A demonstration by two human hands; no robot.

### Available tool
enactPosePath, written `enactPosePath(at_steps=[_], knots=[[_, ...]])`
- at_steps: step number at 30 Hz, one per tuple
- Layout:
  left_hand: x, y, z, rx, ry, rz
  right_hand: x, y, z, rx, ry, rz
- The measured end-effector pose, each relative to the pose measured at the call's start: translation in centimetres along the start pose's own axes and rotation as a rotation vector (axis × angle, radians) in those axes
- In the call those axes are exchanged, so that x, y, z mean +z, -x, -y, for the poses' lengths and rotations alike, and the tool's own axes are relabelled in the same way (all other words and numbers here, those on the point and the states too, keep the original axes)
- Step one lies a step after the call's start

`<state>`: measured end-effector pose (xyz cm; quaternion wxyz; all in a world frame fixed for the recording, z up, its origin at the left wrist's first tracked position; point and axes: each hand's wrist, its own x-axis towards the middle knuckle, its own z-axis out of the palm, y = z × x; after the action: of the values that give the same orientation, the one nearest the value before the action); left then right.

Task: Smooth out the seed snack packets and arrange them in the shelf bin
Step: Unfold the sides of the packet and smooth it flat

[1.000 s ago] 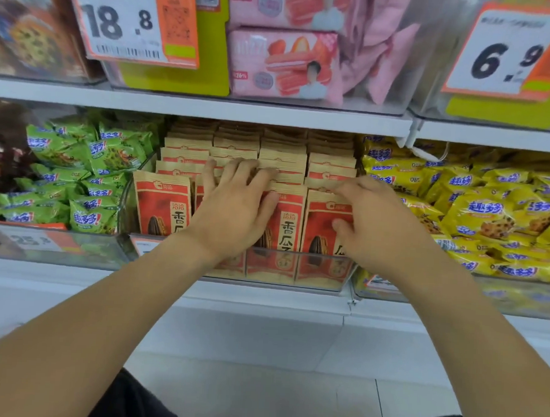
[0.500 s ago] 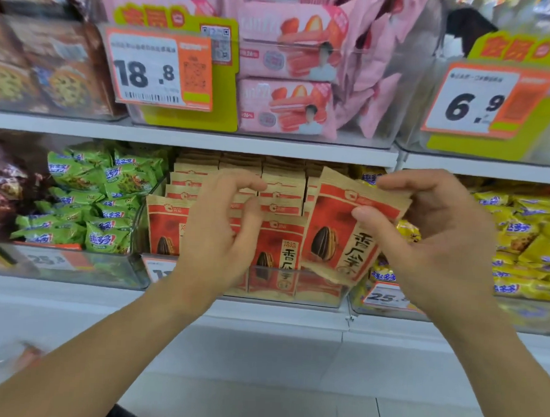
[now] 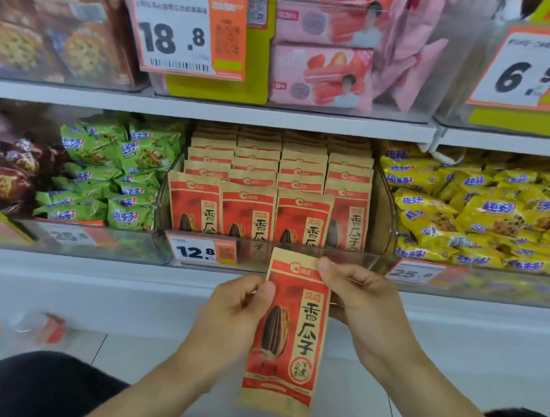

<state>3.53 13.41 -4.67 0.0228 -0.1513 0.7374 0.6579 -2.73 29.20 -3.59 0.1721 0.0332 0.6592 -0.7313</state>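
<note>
Both hands on one seed packet (image 3: 288, 330), held upright in the air below the front of the clear shelf bin (image 3: 383, 214) and clear of it. Left hand (image 3: 233, 314) is closed on the packet's left edge, thumb on the front face, near the top. Right hand (image 3: 362, 305) is closed on the right edge, thumb pressed on the top right corner, fingers behind the packet. Packet faces the camera, red panel with a sunflower seed graphic, kraft border, tilted slightly with its top leaning right. Its lower end is a bit blurred.

Bin holds the rest of the seed packets (image 3: 278, 189), standing upright in four columns, several rows deep, front row showing the red faces. Rightmost front packet sits a little further back than the other three. Price tag 12.8 (image 3: 203, 250) is fixed on the bin's front left. Left of the bin: green snack packs (image 3: 110, 174). Right of the bin: yellow snack packs (image 3: 477, 212). Above the bin, on the upper shelf: pink boxes (image 3: 319, 73) and an 18.8 tag (image 3: 181, 34).
</note>
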Motion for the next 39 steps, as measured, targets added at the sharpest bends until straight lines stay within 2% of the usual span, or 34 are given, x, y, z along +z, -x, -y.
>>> enactPosePath(at_steps=[4,8,10,15,20,25,30,39], knots=[[0.0,0.2,1.6,-0.075,0.048,-0.102,-0.1,-0.1,-0.9,0.025,0.142,0.102],[0.9,0.6,2.3,-0.105,0.116,-0.119,-1.1,0.4,-1.6,0.11,0.282,0.26],[0.9,0.6,2.7,-0.107,0.101,-0.063,-1.6,0.2,-2.1,0.101,0.312,0.228],[0.4,0.6,3.2,-0.158,0.017,0.221,-3.1,-0.2,-2.9,0.073,0.314,0.118],[1.7,0.6,4.9,-0.225,-0.022,0.165,-4.5,0.0,-4.1,0.219,0.379,0.197],[2.6,0.8,6.8,-0.327,0.023,0.118,-6.4,0.6,-4.8,0.426,0.493,0.505],[2.6,0.8,7.9,-0.429,0.048,0.143,-6.2,0.4,-6.1,0.406,0.596,0.523],[2.5,0.1,8.4,-0.422,0.024,0.089,-5.9,-1.1,-6.7,0.404,0.684,0.615]])
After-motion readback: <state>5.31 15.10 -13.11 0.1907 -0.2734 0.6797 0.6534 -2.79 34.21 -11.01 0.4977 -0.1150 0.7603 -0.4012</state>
